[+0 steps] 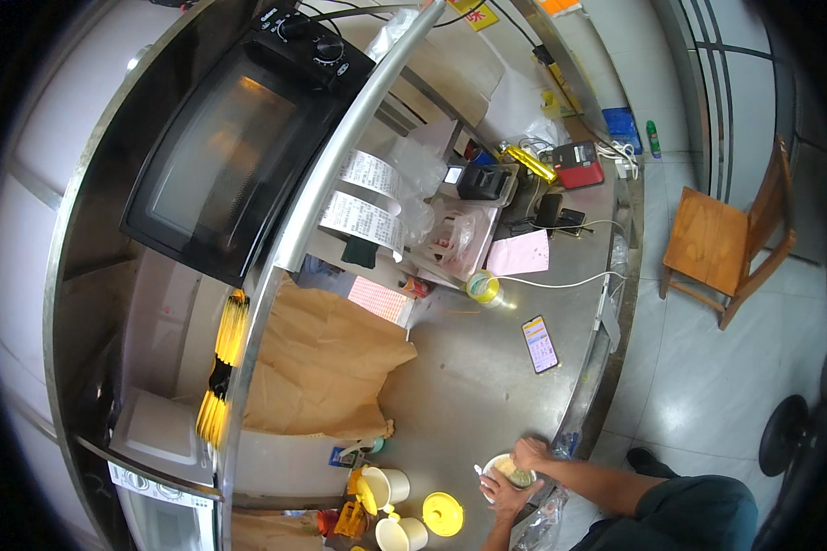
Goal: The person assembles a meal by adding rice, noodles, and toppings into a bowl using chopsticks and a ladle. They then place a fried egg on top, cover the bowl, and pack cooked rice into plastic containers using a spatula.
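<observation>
A small round bowl (522, 478) with a pale rim sits low in the view over the metal counter, with pale yellowish stuff inside. My left hand (507, 493) comes from the lower edge and is closed against the near side of the bowl, fingers over its rim. At the far right of that rim is my right hand (529, 454), its fingers curled together. Whatever it may pinch is too small to make out. A small white piece sticks out at the bowl's left.
Yellow-lidded white containers (402, 533) and a yellow lid (443, 514) stand left of my hands. A lit phone (540, 344) lies on the counter (459, 386). Brown paper (322, 367) covers the counter's back. A shelf holds a black oven (234, 147). A wooden chair (708, 241) stands right.
</observation>
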### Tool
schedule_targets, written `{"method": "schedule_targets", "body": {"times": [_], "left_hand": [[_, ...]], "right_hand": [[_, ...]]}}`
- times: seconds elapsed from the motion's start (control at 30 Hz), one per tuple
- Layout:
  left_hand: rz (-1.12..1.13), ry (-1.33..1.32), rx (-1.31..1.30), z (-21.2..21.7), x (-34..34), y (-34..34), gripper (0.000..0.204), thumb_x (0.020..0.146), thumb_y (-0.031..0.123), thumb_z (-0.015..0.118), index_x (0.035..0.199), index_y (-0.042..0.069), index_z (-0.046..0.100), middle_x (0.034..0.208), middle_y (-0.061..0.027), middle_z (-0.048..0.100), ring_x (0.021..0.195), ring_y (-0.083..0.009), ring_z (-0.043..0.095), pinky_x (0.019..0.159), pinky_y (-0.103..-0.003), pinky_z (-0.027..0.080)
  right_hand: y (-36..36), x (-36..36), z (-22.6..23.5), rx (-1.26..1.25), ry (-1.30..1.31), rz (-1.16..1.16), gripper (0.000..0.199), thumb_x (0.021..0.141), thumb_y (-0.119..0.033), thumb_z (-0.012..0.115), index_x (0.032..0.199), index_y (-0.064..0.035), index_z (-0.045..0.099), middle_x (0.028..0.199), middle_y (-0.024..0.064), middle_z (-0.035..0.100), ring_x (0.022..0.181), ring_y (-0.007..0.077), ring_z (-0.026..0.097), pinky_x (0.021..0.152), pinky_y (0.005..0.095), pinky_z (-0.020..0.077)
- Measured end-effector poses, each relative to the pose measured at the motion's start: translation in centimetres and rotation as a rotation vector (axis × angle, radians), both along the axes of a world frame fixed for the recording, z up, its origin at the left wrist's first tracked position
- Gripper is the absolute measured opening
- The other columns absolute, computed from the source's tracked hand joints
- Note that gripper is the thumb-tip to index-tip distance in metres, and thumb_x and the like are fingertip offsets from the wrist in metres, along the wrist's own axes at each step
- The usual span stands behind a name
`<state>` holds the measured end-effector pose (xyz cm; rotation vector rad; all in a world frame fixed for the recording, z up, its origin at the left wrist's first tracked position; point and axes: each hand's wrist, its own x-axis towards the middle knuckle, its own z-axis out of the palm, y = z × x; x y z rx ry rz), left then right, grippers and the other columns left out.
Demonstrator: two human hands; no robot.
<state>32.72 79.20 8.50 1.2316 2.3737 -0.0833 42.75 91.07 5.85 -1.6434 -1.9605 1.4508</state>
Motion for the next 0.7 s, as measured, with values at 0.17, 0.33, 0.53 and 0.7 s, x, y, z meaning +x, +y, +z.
{"method": "schedule_targets", "body": {"times": [0.17, 0.33, 0.53, 0.7], "left_hand": [[-0.18, 0.086, 0.041, 0.0, 0.3, -1.1, 0.155, 0.049, 0.067, 0.089, 0.159, 0.008, -0.002, 0.162, -0.0328, -0.005, 0.15, -0.0521, -0.004, 0.113, -0.072, 0.016], [-0.126, 0.099, 0.086, -1.0, 1.2, -1.0, 0.15, 0.051, 0.06, 0.091, 0.159, 0.009, 0.001, 0.161, -0.0339, -0.003, 0.148, -0.0533, 0.0, 0.11, -0.071, 0.024], [-0.071, -0.022, 0.098, 0.6, 1.2, -0.3, 0.15, 0.055, 0.074, 0.084, 0.157, 0.001, 0.003, 0.161, -0.0353, -0.003, 0.15, -0.0513, -0.004, 0.121, -0.059, 0.01], [-0.084, -0.03, 0.142, -0.3, 1.0, 0.3, 0.153, 0.056, 0.078, 0.081, 0.155, -0.005, -0.001, 0.161, -0.0344, -0.003, 0.151, -0.0492, -0.008, 0.123, -0.054, 0.002]], "right_hand": [[1.4, 0.6, -0.3, 0.051, 0.04, 0.025, 0.033, 0.086, -0.035, 0.071, 0.096, -0.0051, 0.078, 0.096, 0.0205, 0.074, 0.094, 0.0361, 0.072, 0.084, 0.0466, 0.0559], [0.5, 1.0, -0.4, -0.031, 0.139, -0.112, 0.024, 0.084, -0.033, 0.071, 0.093, -0.0124, 0.079, 0.094, 0.0211, 0.073, 0.094, 0.0377, 0.071, 0.084, 0.0463, 0.0565], [3.5, -1.2, -1.1, -0.098, 0.072, -0.055, 0.022, 0.081, -0.025, 0.071, 0.091, -0.007, 0.079, 0.098, 0.0211, 0.074, 0.098, 0.0372, 0.072, 0.083, 0.0467, 0.0577], [3.3, -1.7, -0.4, 0.052, -0.016, 0.11, 0.022, 0.078, -0.018, 0.069, 0.092, -0.0047, 0.078, 0.1, 0.0225, 0.074, 0.1, 0.0357, 0.072, 0.083, 0.045, 0.0578]]}}
